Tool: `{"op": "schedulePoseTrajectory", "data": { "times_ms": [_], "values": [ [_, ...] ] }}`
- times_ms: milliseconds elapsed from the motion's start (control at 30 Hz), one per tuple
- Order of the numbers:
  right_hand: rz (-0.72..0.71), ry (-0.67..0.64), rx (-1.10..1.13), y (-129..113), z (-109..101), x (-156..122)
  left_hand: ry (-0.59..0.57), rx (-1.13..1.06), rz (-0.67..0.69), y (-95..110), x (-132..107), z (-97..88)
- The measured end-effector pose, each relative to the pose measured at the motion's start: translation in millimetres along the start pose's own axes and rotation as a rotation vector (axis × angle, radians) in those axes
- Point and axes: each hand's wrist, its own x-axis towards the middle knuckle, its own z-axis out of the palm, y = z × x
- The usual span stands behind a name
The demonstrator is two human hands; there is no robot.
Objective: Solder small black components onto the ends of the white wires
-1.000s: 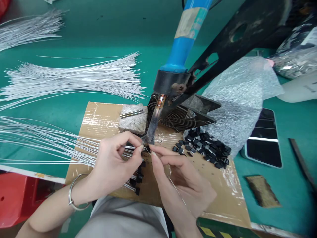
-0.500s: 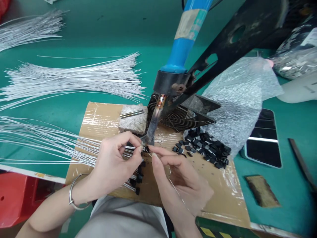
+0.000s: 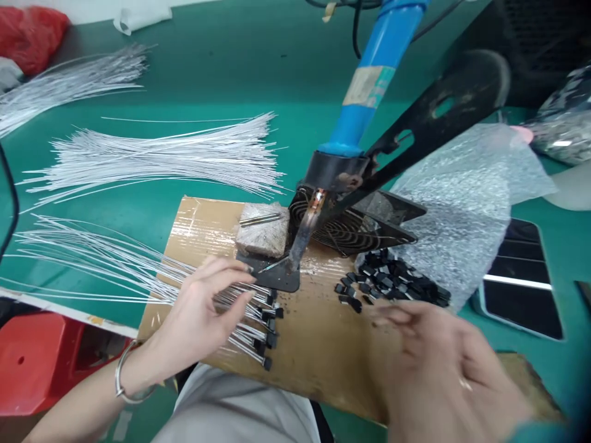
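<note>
My left hand point(image 3: 210, 311) hovers over a bundle of white wires point(image 3: 152, 277), its thumb and index finger apart with nothing visible between them. The wires end in small black components point(image 3: 270, 338) on the cardboard. My right hand point(image 3: 443, 363) is smeared by motion, to the right beside a pile of loose black components point(image 3: 392, 277). Its fingers are too blurred to show a grip; a short thin glint shows at the palm. Between the hands, a soldering iron with a blue handle point(image 3: 364, 92) points tip-down at a dark metal plate point(image 3: 281, 280).
A black stand point(image 3: 415, 135) holds the iron. A whitish block point(image 3: 263, 231) with thin metal rods sits on the cardboard point(image 3: 318, 344). More white wires point(image 3: 161, 151) lie behind. To the right are a bubble-wrap bag point(image 3: 480, 184), a phone point(image 3: 519, 277) and a brown pad point(image 3: 526, 381).
My left fingers have parted from the wire end at the iron tip and moved slightly left. My right hand, which held thin solder wire there, has swung right. The view has shifted.
</note>
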Motion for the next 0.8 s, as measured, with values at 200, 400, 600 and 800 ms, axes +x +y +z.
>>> {"op": "schedulePoseTrajectory", "data": {
  "times_ms": [200, 400, 600, 800],
  "values": [
    [0.123, 0.071, 0.195, 34.4, -22.6, 39.5, 0.159, 0.670, 0.201, -57.8, 51.0, -49.1],
    [0.046, 0.037, 0.142, 35.3, -13.7, 33.3, 0.068, 0.741, 0.246, -129.6, 143.8, -73.7],
    [-0.012, 0.030, 0.139, 29.9, -12.4, 29.3, 0.033, 0.716, 0.326, -142.6, 158.5, -92.3],
    [-0.048, 0.041, 0.149, 31.0, -12.7, 29.1, 0.110, 0.775, 0.292, -151.9, 147.7, -119.4]
  ]
}}
